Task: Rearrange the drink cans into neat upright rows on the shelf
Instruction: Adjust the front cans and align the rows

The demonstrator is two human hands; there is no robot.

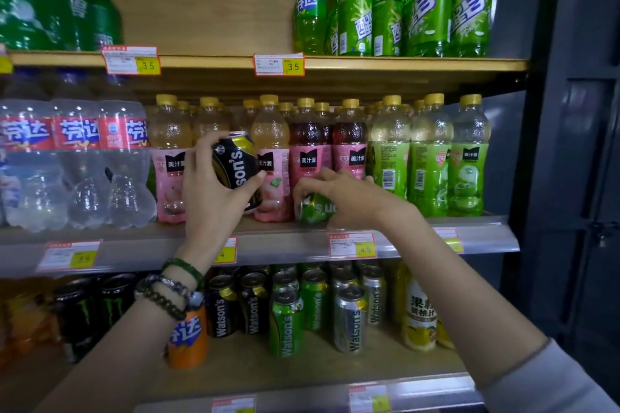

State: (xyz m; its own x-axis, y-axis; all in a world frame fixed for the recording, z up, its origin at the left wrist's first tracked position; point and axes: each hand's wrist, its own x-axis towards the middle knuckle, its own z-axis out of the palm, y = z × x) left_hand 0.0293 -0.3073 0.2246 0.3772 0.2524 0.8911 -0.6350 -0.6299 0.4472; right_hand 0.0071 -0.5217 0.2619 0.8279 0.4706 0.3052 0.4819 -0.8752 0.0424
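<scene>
Where juice bottles (271, 157) crowd, wooden shelf (134, 232); grey wall (577, 144) right.

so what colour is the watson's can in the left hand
The Watson's can is black with gold trim, white lettering; head view.

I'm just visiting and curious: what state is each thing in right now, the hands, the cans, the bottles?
black can: held up in the air, tilted
green can: on its side, low at the middle shelf
left hand: grips the black can
right hand: grips the green can
lower-shelf cans: upright, in rows
juice bottles: upright, capped
</scene>
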